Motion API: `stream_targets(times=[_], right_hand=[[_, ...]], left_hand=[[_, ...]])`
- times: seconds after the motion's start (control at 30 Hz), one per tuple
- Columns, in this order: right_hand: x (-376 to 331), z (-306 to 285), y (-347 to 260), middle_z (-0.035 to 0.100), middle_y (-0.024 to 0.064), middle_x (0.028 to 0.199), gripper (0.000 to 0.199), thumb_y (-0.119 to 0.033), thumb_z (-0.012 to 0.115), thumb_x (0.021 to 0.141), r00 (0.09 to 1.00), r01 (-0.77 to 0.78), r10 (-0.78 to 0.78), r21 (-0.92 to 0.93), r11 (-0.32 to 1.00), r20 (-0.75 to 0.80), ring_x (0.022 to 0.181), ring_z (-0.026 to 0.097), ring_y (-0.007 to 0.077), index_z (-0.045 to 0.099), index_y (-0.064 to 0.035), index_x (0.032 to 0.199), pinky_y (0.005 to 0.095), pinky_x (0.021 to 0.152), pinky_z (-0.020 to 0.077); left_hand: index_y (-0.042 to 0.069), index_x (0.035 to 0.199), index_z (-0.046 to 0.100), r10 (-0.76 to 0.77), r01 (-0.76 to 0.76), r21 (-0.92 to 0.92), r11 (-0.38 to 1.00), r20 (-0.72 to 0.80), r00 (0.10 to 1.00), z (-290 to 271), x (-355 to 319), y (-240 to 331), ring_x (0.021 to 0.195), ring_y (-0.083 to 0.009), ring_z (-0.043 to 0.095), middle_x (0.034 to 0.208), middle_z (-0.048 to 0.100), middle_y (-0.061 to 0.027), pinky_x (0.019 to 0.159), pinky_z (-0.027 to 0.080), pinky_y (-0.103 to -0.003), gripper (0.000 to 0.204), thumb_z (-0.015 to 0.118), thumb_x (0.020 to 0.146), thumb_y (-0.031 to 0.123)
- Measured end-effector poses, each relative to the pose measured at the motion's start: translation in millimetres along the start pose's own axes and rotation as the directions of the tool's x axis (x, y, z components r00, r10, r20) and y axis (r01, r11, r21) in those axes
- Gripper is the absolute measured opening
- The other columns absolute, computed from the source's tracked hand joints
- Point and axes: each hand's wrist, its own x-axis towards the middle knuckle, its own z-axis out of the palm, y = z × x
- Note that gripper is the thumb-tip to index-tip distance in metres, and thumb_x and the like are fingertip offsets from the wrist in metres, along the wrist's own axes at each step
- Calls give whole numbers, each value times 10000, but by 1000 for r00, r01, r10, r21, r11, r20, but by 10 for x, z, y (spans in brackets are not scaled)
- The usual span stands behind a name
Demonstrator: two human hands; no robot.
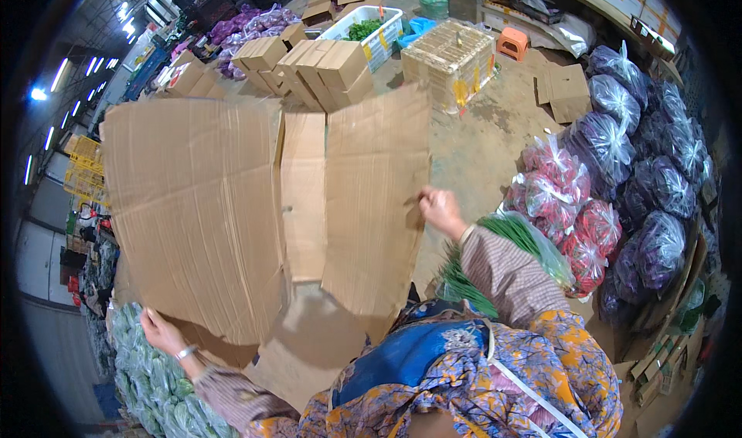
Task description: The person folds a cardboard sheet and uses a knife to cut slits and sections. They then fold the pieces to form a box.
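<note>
A large brown cardboard box (193, 206), opened out into wide creased panels, spreads in front of me. My right hand (442, 210) pinches the right edge of its right-hand panel, fingers closed. At the lower left corner of the left-hand panel, my left hand (160, 334) is closed on the edge, its fingertips partly hidden. Between the two panels a narrower cardboard strip shows, with a gap below it. Beside my right forearm lie long green stalks (514, 237) in clear plastic. Bagged green vegetables (158, 376) are piled below my left hand.
Clear bags of red produce (591, 229) and dark purple produce (649, 252) are heaped at the right. Beyond the cardboard stand brown cartons (332, 67), a white crate (382, 47) with greens, a taped beige crate (448, 63) and an orange stool (512, 44).
</note>
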Motion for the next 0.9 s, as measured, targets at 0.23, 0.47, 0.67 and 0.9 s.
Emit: stream_targets(times=[0.23, 0.47, 0.67, 0.9], right_hand=[[1862, -926, 206, 615, 154, 778, 194, -91, 474, 744, 924, -41, -40, -201, 979, -381, 710, 610, 286, 628, -95, 862, 364, 647, 476], [2602, -2751, 870, 647, 91, 807, 186, -59, 484, 797, 729, -224, -102, -377, 899, -677, 736, 624, 212, 637, -103, 894, 311, 655, 472], [2883, -3495, 1399, 640, 108, 822, 177, -84, 482, 805, 682, -385, -74, -443, 810, -728, 769, 617, 239, 635, -84, 893, 318, 683, 467], [3568, -4160, 2620, 644, 98, 827, 169, -74, 491, 794, 626, -533, 50, -380, 756, -779, 771, 615, 225, 639, -76, 875, 308, 698, 465]], left_hand=[[-27, 931, 582, -289, 289, -287, 913, 41, 956, 2624, 1006, -607, 764, -131, 515, 846, 602, -58, 717, 429, -279, 222, 525, 841, 168], [-12, 907, 591, -541, 618, -260, 742, 314, 780, 4907, 705, -46, 707, -123, 503, 777, 591, -34, 660, 433, -281, 192, 530, 808, 141], [-27, 917, 572, -392, 636, -322, 701, 571, 721, 6172, 321, 898, 738, -122, 522, 813, 593, -38, 676, 435, -273, 170, 480, 841, 94], [-10, 890, 570, -332, 586, -294, 755, 598, 729, 7487, 263, 1885, 688, -99, 500, 793, 587, -26, 650, 432, -244, 155, 495, 855, 121]])
